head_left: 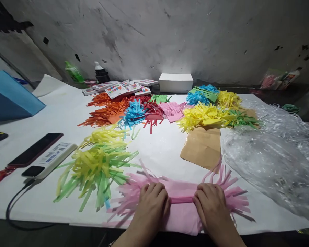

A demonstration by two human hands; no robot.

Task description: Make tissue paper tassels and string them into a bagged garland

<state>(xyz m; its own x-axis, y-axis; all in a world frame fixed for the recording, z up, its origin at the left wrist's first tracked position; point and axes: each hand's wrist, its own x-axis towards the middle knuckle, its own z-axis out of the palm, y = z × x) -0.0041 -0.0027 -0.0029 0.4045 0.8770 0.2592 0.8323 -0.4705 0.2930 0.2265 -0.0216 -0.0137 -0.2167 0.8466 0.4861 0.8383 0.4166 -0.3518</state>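
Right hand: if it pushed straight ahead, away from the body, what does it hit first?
Most likely the brown paper sheet. The right hand grips the rolled pink fringed paper and points up-table; past the pink fringe comes bare white table covering, then that sheet. Depth is unclear, so it might pass just left of it.

Dim room; glare off the white box (175,82); edges bend, perhaps slightly soft at the corners.
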